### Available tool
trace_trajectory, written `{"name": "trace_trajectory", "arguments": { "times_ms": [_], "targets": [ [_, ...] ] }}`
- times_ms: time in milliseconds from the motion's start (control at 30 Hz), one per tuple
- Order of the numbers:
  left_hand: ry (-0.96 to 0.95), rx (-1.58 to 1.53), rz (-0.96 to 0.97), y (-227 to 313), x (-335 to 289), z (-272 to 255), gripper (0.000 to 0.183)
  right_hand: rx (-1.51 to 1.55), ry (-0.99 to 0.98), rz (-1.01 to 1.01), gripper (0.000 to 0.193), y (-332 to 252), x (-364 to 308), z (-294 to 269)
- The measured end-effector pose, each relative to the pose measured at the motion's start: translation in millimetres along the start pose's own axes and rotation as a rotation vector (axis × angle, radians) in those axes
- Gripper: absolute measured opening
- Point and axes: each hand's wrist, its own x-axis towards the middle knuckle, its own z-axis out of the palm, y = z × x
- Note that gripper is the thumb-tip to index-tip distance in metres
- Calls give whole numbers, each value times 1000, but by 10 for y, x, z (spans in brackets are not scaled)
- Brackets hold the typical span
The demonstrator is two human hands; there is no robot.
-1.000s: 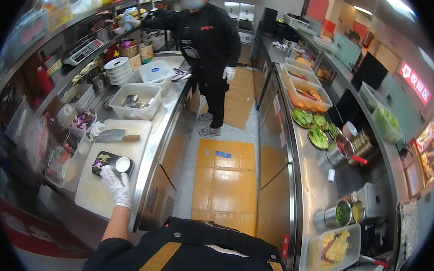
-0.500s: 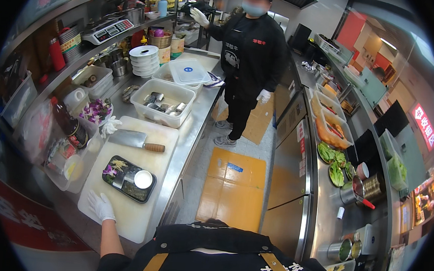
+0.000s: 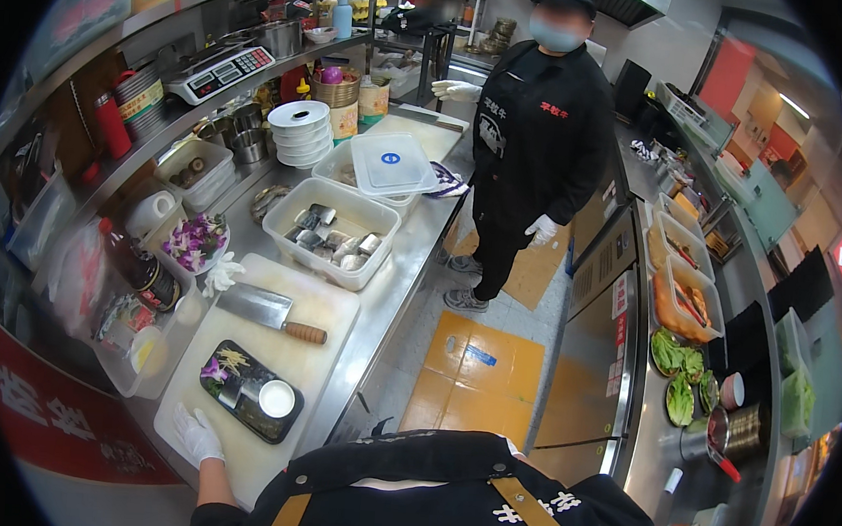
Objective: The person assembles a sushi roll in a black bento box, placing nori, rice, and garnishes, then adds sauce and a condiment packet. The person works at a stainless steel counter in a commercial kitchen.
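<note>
My left hand [image 3: 199,435], in a white glove, lies with fingers stretched on the near left edge of a white cutting board [image 3: 259,462]. It holds nothing. Just beyond it on the board sits a black tray [image 3: 262,422] with a small round white dish [image 3: 277,399], pale shreds [image 3: 233,360], a purple flower [image 3: 213,370] and dark pieces that I cannot make out. Farther up the board lies a cleaver [image 3: 256,305], its wooden handle pointing right. My right hand is out of sight.
Beyond the board stands a clear tub of silvery fish pieces [image 3: 336,237], near stacked white plates [image 3: 301,132]. Left are a bowl of purple flowers [image 3: 195,242] and a dark sauce bottle [image 3: 141,267]. A co-worker [image 3: 544,136] stands in the aisle. Flattened cardboard [image 3: 477,373] covers floor.
The view has turned, so the counter sits farther right in the picture. The co-worker's raised gloved hand has come down. My left hand still rests on the board.
</note>
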Motion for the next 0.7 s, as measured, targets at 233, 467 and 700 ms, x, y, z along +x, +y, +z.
{"name": "trace_trajectory", "arguments": {
  "times_ms": [233, 467, 700],
  "targets": [
    [50, -33, 26, -13, -19, 15, 45, -165, 148, 85, 43, -110, 412, -126],
    [3, -61, -26, 46, -20, -22, 41, -595, 25, -52, 40, 512, 980, -233],
    [21, -208, -113, 17, -15, 33, 41, -740, -20, -147, 38, 537, 1119, -323]
  ]
}}
